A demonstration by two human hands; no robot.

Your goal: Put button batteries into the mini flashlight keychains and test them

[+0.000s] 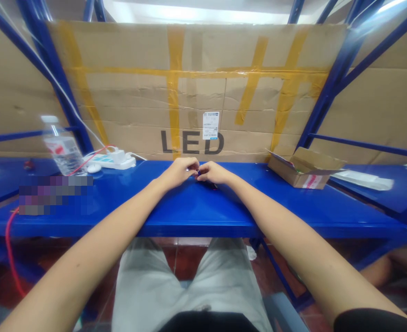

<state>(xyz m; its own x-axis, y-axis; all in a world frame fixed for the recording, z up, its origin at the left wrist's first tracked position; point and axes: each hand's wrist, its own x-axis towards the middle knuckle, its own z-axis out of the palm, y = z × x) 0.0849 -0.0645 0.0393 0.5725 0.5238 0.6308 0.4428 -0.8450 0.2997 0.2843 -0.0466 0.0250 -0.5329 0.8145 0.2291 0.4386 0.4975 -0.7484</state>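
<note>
My left hand (183, 169) and my right hand (214, 172) meet over the middle of the blue table (196, 207). The fingers of both are pinched together at a small dark piece (198, 173) between them, too small to name. A bit of something shiny shows at the left fingertips. Just below my right hand a small dark object (210, 185) lies on the tabletop, partly covered by the hand.
An open cardboard box (314, 180) stands at the right, near white packets (365, 180). At the left are a water bottle (63, 150), a white power strip (116, 159) and a red cable (8, 244). A large cardboard sheet (130, 106) marked LED rises behind the table.
</note>
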